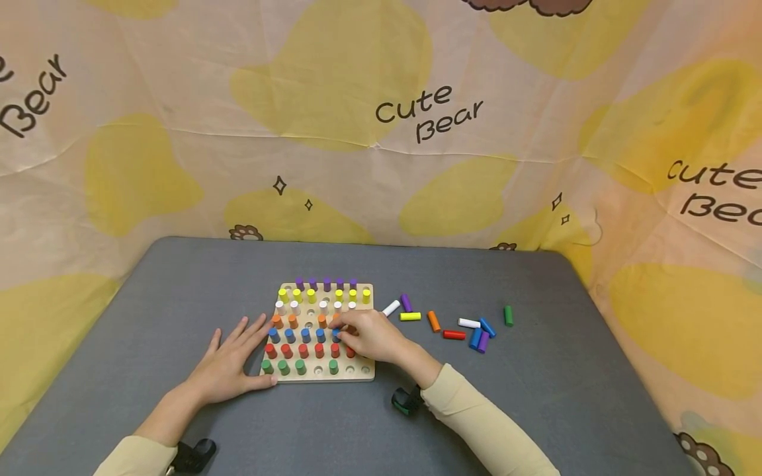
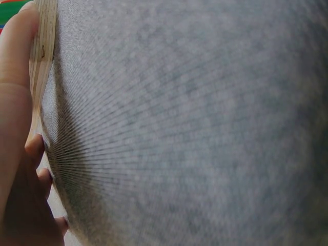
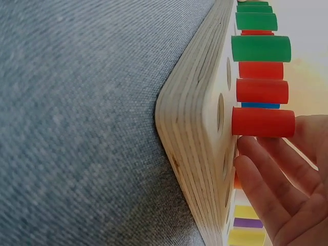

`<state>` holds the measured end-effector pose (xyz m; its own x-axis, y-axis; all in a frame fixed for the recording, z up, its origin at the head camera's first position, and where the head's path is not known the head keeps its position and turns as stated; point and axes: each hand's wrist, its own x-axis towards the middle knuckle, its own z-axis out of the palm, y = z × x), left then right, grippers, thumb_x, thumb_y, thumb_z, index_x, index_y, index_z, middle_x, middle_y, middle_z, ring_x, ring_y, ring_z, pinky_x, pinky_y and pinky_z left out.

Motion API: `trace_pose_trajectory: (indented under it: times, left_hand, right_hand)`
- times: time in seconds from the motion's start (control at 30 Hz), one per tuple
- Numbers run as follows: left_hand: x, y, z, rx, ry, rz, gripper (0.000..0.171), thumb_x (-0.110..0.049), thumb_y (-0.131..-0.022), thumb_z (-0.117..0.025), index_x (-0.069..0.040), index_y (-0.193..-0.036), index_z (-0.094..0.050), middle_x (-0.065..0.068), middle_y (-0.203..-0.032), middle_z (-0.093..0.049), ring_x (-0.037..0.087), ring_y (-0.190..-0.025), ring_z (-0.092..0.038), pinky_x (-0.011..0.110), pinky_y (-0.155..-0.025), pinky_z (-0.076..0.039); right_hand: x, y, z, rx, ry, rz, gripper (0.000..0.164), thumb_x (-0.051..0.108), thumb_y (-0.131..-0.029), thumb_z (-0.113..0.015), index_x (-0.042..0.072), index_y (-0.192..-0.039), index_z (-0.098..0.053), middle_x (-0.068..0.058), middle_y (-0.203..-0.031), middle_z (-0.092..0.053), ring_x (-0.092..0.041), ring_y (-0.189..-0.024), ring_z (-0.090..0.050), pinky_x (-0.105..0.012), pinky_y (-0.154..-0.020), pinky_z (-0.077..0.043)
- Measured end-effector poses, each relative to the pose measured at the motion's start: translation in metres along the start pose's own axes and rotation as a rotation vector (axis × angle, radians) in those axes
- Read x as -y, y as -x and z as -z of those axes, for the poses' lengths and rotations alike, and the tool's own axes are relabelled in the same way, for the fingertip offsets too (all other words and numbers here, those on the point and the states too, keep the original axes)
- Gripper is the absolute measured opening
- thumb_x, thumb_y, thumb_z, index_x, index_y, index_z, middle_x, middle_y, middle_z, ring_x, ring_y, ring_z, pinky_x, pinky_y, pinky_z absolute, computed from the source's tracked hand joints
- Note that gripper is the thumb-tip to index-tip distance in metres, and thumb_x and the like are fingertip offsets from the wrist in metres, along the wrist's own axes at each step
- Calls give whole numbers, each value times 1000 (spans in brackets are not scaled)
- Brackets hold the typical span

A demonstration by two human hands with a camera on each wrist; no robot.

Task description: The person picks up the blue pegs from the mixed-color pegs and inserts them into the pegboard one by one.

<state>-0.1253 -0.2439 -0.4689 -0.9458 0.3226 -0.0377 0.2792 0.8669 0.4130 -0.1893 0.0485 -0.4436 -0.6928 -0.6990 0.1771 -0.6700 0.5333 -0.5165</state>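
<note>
A wooden pegboard (image 1: 342,378) holds rows of purple, yellow, white, orange, blue, red and green pegs. Over its right side, my right hand (image 1: 375,336) pinches a blue peg (image 1: 336,335) in the blue row, between thumb and fingers. In the right wrist view a red peg (image 3: 263,122) stands in front of the right hand's fingers (image 3: 266,205) and partly hides the grip. My left hand (image 1: 229,367) lies spread at the board's left edge, its thumb at the front left corner beside a green peg (image 1: 267,366).
Loose pegs lie on the grey table (image 1: 452,423) right of the board, among them a yellow peg (image 1: 410,317), a red peg (image 1: 454,335), an orange peg (image 1: 434,321) and a green peg (image 1: 508,316). A printed cloth (image 1: 333,79) hangs behind the table.
</note>
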Motion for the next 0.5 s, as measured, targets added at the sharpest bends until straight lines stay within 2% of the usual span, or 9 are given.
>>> trace_pose_trajectory:
  times: [0.3, 0.5]
  left_hand:
    - [1, 0, 1, 0, -8, -7, 103, -71, -66, -62, -22, -148, -23, 10, -152, -22, 41, -138, -15, 70, -101, -2]
    - [0, 0, 1, -1, -8, -9, 103, -71, -66, -62, -21, -148, -23, 10, -152, -23, 41, -138, -15, 70, -101, -2]
  right_hand:
    - [0, 4, 8, -34, -22, 17, 16, 12, -88, -60, 13, -102, -68, 5, -98, -68, 0, -78, -58, -11, -70, -46]
    - [-1, 9, 16, -53, -58, 3, 18, 11, -88, -61, 11, -104, -68, 3, -98, -68, -5, -82, -60, -18, -73, -51]
